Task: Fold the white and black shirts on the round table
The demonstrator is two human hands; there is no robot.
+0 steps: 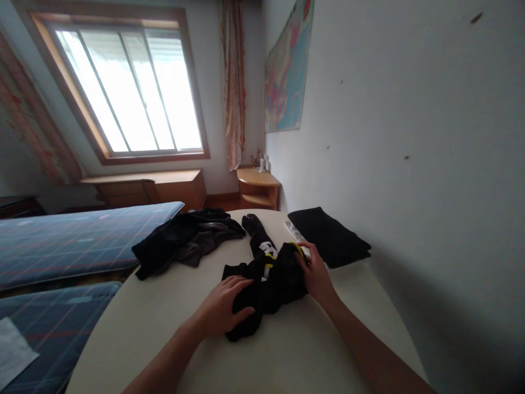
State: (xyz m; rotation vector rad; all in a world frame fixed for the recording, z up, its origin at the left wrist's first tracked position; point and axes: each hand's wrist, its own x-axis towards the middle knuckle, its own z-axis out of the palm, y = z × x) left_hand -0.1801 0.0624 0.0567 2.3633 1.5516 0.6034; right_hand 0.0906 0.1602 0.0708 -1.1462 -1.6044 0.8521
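A bunched black garment (283,276) with a white print and yellow trim lies on the round pale table (197,306); its exact kind is hard to tell from the folds. One narrow part of it stretches away toward the far side of the table. My left hand (223,306) rests on its left side, fingers stretched and thumb apart. At its upper right, my right hand (315,273) pinches the cloth by the yellow-edged part. Parts of the right fingertips are hidden behind the fabric.
A loose heap of black and dark grey clothing (192,235) lies at the table's far left. On the right, near the wall, sits a folded black cloth (330,235), with clear plastic (293,230) beside it. Blue plaid mattresses (82,241) adjoin the left side.
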